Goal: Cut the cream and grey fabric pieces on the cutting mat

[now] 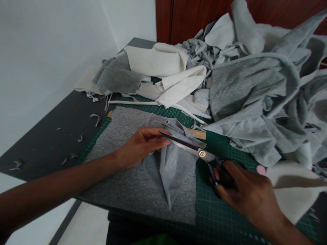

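A grey fabric piece [133, 183] lies flat on the green cutting mat [217, 211], with a fold raised in its middle. My left hand [141, 144] pinches that raised fold, fingers closed on the cloth. My right hand [245, 190] grips the black handles of large scissors [190, 148], whose blades are open around the fabric edge close to my left fingertips. A wooden ruler [198, 133] shows partly under the cloth beyond the blades.
A big heap of grey fabric [260, 98] fills the right side and back. Cream fabric pieces [163, 68] and a grey offcut [117, 76] lie at the back. Small scraps [95, 117] dot the dark tabletop [51, 136] at left, near the white wall.
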`<state>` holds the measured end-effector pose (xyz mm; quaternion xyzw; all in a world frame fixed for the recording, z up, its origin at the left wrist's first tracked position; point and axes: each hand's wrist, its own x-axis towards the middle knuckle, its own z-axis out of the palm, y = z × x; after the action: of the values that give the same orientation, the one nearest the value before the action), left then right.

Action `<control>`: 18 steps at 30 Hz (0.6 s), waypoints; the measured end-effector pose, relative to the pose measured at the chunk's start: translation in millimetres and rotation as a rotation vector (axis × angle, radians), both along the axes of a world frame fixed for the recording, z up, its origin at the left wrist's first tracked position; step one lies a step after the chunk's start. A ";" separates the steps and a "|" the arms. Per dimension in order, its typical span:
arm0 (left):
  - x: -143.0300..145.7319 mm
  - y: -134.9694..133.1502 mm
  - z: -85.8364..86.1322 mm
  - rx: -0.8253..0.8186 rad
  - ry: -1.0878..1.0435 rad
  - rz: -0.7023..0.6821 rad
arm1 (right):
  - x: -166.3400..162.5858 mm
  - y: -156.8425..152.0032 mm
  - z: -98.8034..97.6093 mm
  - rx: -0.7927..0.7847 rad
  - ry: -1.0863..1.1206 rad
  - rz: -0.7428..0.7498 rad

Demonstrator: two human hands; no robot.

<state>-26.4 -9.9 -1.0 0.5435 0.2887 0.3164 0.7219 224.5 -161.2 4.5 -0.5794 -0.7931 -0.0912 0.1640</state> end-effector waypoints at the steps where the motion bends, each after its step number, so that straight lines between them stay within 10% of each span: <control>1: 0.0 -0.1 -0.4 0.004 0.001 0.001 | -0.3 0.1 0.0 0.003 0.003 -0.001; 18: -0.1 0.0 1.3 -0.030 0.019 0.027 | 2.6 -2.3 -1.6 -0.017 -0.030 -0.005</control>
<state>-26.5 -9.9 0.3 0.5316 0.3075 0.3165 0.7230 227.1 -163.5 2.9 -0.5812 -0.7949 -0.0934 0.1470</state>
